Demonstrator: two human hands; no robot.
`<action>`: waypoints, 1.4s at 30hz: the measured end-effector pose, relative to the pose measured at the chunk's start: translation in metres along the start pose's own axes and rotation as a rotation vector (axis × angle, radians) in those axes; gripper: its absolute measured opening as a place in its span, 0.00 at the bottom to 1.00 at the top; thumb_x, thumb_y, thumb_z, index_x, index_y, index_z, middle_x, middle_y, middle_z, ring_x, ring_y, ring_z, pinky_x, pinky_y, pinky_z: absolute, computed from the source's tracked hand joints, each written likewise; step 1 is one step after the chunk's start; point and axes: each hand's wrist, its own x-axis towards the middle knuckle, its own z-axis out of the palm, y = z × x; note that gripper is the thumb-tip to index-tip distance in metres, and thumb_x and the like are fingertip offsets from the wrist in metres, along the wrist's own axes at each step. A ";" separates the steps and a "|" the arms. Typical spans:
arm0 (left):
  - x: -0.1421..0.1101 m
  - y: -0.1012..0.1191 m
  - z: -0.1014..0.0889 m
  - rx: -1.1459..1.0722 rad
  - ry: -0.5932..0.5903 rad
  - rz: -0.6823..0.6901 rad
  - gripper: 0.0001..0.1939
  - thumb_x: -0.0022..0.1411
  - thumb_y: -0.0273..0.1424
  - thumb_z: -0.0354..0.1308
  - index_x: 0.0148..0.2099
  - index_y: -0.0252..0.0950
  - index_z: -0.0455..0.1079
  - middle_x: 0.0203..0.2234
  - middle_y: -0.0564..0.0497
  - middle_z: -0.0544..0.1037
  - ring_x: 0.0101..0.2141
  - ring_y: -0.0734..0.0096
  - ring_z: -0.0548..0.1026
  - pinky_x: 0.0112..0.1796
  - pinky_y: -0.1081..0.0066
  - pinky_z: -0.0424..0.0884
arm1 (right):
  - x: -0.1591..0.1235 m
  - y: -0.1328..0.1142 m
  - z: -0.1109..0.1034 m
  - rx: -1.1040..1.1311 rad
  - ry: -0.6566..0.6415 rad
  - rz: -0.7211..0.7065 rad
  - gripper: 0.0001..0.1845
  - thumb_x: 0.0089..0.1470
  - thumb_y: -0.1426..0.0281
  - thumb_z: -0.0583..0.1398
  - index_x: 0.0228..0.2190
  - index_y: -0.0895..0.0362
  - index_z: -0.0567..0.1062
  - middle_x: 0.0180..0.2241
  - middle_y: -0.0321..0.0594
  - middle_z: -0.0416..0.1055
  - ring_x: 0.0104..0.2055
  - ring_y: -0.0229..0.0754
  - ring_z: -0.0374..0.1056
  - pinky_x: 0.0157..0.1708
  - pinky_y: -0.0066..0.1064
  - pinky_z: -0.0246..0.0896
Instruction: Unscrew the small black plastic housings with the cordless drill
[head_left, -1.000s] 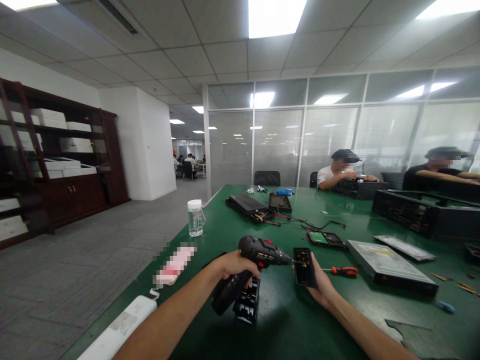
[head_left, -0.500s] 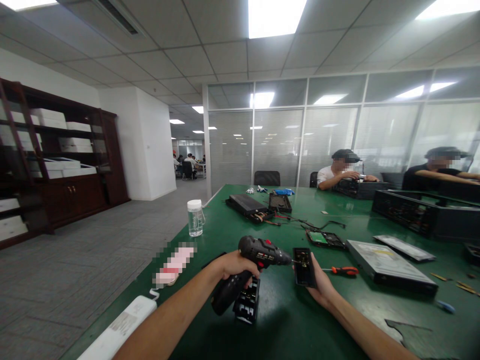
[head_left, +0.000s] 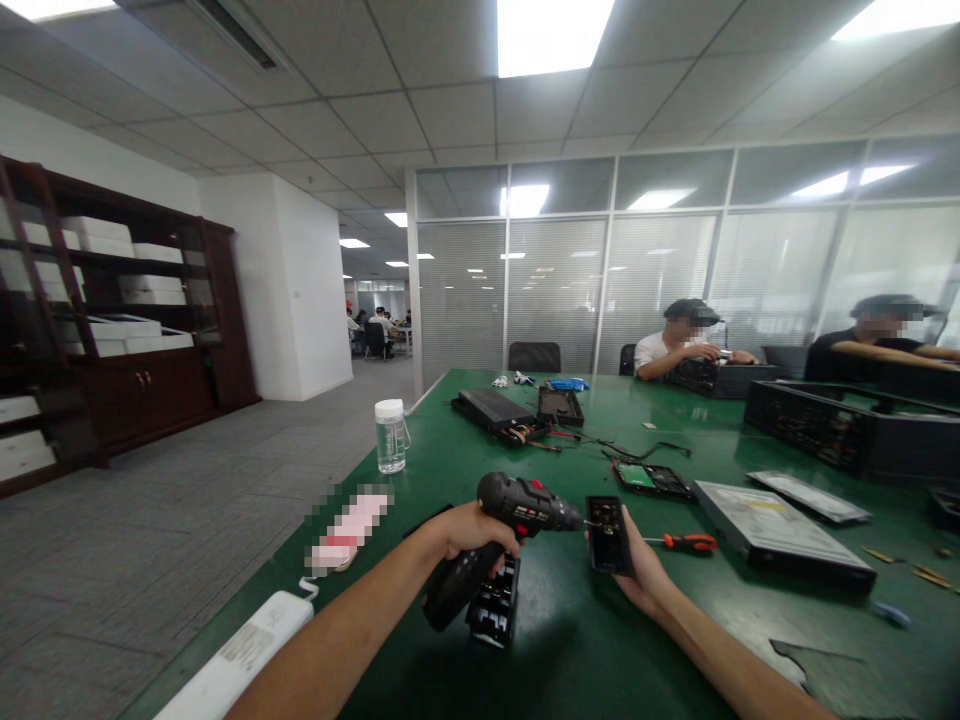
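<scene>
My left hand [head_left: 480, 535] is wrapped round the grip of a black cordless drill [head_left: 525, 505] with red details. The drill points right, and its thin bit reaches the open face of a small black rectangular housing [head_left: 609, 540] with brassy parts inside. My right hand [head_left: 643, 570] holds that housing upright from its right side, fingers partly hidden behind it. Below the drill, a black slotted plastic part [head_left: 495, 605] lies on the green table [head_left: 570, 660], partly covered by my left hand. A screwdriver [head_left: 688, 542] with an orange and black handle lies just beyond my right hand.
At right lie a silver disc drive [head_left: 780, 530] and a black computer case [head_left: 855, 430]. Farther back are a black box with wires [head_left: 495, 408] and an opened device with a green board [head_left: 649, 476]. A water bottle [head_left: 391, 437] and a white power strip [head_left: 240, 650] stand left. Two people work across the table.
</scene>
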 end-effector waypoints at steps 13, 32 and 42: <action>0.000 -0.001 -0.001 0.011 0.000 -0.009 0.14 0.38 0.31 0.60 0.31 0.31 0.68 0.14 0.53 0.68 0.16 0.73 0.67 0.20 0.72 0.64 | -0.003 -0.001 0.004 -0.011 0.002 -0.014 0.19 0.46 0.55 0.57 0.32 0.57 0.73 0.28 0.41 0.73 0.30 0.42 0.69 0.33 0.33 0.64; 0.000 0.001 0.000 -0.012 -0.019 0.016 0.13 0.37 0.30 0.60 0.30 0.31 0.68 0.16 0.53 0.69 0.17 0.73 0.67 0.20 0.72 0.64 | -0.003 -0.001 0.003 -0.027 0.003 -0.005 0.20 0.46 0.54 0.56 0.32 0.57 0.73 0.27 0.41 0.72 0.30 0.42 0.68 0.31 0.32 0.64; -0.002 0.003 0.001 0.006 -0.014 -0.005 0.13 0.38 0.30 0.59 0.31 0.31 0.68 0.14 0.54 0.68 0.16 0.73 0.67 0.20 0.73 0.63 | -0.001 0.000 0.001 -0.032 0.021 -0.010 0.20 0.46 0.54 0.56 0.33 0.57 0.72 0.28 0.41 0.73 0.31 0.42 0.69 0.32 0.33 0.64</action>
